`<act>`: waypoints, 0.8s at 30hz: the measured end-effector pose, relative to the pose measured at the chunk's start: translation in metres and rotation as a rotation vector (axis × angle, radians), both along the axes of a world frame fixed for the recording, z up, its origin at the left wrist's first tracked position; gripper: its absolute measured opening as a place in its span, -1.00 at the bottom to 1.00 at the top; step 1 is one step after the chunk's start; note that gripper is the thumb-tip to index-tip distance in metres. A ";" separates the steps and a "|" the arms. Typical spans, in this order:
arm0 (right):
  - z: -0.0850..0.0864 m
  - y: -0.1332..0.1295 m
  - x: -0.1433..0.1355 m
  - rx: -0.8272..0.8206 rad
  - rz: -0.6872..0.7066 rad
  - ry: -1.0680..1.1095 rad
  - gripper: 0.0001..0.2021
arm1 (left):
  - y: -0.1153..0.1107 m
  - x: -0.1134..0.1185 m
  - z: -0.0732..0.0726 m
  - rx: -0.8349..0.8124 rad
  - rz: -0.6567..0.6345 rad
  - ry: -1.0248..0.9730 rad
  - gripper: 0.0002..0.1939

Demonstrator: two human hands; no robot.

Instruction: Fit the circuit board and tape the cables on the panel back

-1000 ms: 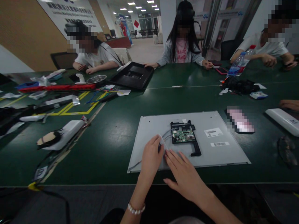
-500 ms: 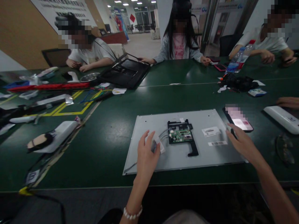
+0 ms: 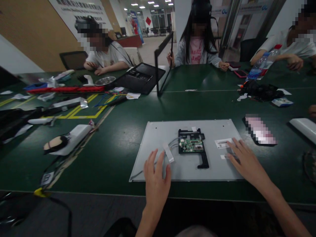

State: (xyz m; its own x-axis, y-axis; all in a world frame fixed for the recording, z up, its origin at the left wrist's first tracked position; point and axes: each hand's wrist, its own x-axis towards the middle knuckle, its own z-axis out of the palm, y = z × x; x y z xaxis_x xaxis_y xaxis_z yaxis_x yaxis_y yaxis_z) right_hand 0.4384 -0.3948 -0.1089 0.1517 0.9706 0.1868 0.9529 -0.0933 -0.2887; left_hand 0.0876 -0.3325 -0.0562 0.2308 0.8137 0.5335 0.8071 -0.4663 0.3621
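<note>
A pale grey flat panel (image 3: 163, 131) lies on the green table, with a green circuit board (image 3: 191, 145) in a black bracket (image 3: 203, 158) at its middle. Grey cables run left from the board under a strip of whitish tape (image 3: 169, 153). My left hand (image 3: 157, 171) is over the panel's left front part, fingers spread, holding nothing, just below the tape. On the right, my right hand (image 3: 244, 159) is over the panel's edge with fingers apart and empty, its fingertips by the white labels (image 3: 222, 143). Whether either hand touches the panel cannot be made out.
A phone (image 3: 260, 130) and a white device (image 3: 304, 130) lie to the right. Another white device (image 3: 77, 136) is at the left. Across the table (image 3: 118, 131), a person holds up a black frame (image 3: 157, 72) beside a black casing (image 3: 140, 77). Bottles (image 3: 261, 67) stand at the back right.
My right hand has moved left from the panel's right edge to over the labels. My left hand has drawn back from the tape. The person opposite has raised the black frame upright. The view has shifted slightly.
</note>
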 end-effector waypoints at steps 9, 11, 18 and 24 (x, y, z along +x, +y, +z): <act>0.004 0.011 -0.050 -0.026 -0.054 -0.241 -0.44 | -0.013 -0.001 -0.013 0.025 -0.022 0.039 -0.51; 0.007 0.017 -0.059 -0.015 -0.027 -0.235 -0.45 | -0.013 -0.002 -0.014 0.040 -0.015 0.042 -0.51; 0.018 0.042 -0.084 -0.013 0.286 -0.177 -0.49 | -0.018 -0.001 -0.015 0.073 -0.003 0.033 -0.52; 0.016 0.066 -0.111 0.013 0.341 -0.135 -0.50 | -0.021 0.000 -0.014 0.084 0.013 0.042 -0.52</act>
